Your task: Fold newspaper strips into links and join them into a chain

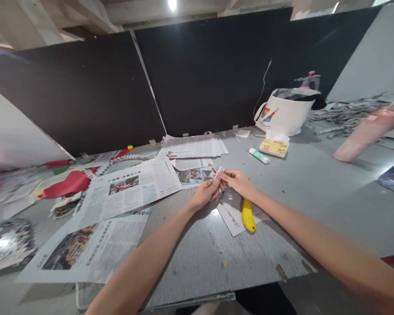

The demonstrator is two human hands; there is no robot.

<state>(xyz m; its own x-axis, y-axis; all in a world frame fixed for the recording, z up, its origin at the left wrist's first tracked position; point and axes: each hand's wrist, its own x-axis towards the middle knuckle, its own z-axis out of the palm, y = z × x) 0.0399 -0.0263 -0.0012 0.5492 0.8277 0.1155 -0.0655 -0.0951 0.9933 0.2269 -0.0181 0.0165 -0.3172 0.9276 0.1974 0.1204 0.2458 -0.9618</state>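
Observation:
My left hand [205,193] and my right hand [239,182] meet over the middle of the table. Between their fingertips is a small, narrow white paper strip [220,171], pinched from both sides; the fingers cover its lower part. Just below my right wrist lies a yellow utility knife [248,217], its front end hidden by the hand. It rests on printed paper pieces [231,224]. Beyond my right hand is a white and green glue stick [259,155]. Printed newspaper sheets [131,192] spread out to the left of my left hand.
A stack of papers [193,146] lies near the black partition [210,78]. Behind the glue stick are a tissue pack [274,147] and a white bag [287,116]. A pink bottle [367,133] stands at right. Red scraps [67,184] and a braided paper rope [131,157] lie at left.

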